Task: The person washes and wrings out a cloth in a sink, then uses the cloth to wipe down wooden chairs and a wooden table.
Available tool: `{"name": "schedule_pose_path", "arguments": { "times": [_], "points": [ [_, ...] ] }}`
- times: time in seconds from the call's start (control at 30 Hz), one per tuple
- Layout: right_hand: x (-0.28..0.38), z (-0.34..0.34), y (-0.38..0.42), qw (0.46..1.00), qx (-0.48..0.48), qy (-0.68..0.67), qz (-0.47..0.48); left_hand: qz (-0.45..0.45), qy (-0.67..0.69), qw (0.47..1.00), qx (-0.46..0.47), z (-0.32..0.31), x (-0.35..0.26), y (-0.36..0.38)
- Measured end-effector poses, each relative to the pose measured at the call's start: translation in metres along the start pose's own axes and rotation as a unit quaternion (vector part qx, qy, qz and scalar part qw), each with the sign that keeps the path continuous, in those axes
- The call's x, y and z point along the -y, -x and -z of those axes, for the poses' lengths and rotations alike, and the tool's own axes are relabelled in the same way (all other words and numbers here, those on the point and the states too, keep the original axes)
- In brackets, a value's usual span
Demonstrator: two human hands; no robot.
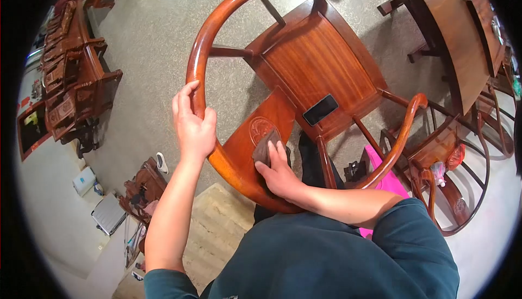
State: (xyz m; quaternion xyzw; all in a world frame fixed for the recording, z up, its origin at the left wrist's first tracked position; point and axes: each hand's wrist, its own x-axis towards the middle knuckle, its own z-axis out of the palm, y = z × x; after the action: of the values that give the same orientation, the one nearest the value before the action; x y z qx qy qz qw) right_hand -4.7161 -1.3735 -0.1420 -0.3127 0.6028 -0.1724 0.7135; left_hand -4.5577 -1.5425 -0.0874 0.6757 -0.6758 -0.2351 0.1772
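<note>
A glossy reddish-brown wooden armchair [326, 46] with a curved rail stands in front of me, tilted in the head view. My left hand [194, 128] is wrapped round the curved armrest [209, 41] on the left. Against the backrest panel [277, 111], beside its round carved medallion [262, 129], my right hand [280, 174] presses a dark brown cloth [266, 144]. Part of the cloth is hidden under the fingers. A black phone [321, 110] lies on the seat near the backrest.
At the right are a long wooden table [435, 22] and another chair [440, 157] with red and clear plastic bags on it. Something bright pink [383, 176] is below the armrest. Carved furniture [73, 76] lines the left; a pale slab [217, 234] lies near my body.
</note>
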Motion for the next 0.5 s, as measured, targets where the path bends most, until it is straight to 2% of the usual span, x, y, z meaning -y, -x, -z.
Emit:
{"name": "schedule_pose_path", "arguments": {
  "times": [0.1,0.2,0.23,0.33,0.47,0.5],
  "points": [
    [0.036,0.022,0.026,0.991,0.129,0.006,-0.035,0.004,0.016,1.0,-0.012,-0.001,-0.003,0.0],
    [0.045,0.033,0.046,0.979,0.198,0.028,0.04,-0.002,0.012,1.0,-0.01,0.0,-0.002,-0.001],
    [0.034,0.029,0.047,0.981,0.176,0.033,0.073,0.01,0.021,1.0,-0.004,0.0,-0.002,0.0],
    [0.035,0.032,0.043,0.958,0.141,0.215,0.127,-0.009,0.021,1.0,-0.005,0.0,0.0,-0.001],
    [0.012,0.022,-0.044,0.948,0.076,0.132,0.28,0.0,0.039,0.999,-0.006,-0.002,0.002,-0.001],
    [0.009,0.018,-0.077,0.937,0.042,0.162,0.305,-0.003,0.033,0.999,-0.005,-0.002,0.002,-0.001]
  ]
}}
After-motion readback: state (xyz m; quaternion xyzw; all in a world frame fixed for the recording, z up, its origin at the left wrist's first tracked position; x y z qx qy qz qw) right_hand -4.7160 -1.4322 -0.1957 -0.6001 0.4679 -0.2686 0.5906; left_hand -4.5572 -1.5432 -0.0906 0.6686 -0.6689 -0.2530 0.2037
